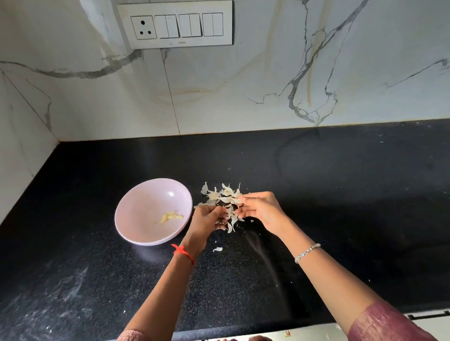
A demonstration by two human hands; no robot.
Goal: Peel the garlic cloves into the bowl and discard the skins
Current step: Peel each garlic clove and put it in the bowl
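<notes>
Now, skins: papery white garlic skins [224, 196] heaped on the black speckled stone counter [350, 190], just right of the bowl.
Left hand [208, 219]: at the heap's near-left edge, fingers curled round a clump of flakes.
Right hand [263, 210]: at the near-right edge, fingers slightly fanned, tips against the pile.
Key relation: heap lies between and just beyond both sets of fingertips, neither hand nearer, so a two-handed scoop looks likely.
Bowl: round pale pink bowl [142, 200], peeled yellowish garlic cloves [170, 217] inside.
Stray: one flake [218, 249] lies apart, nearer the person.
</notes>
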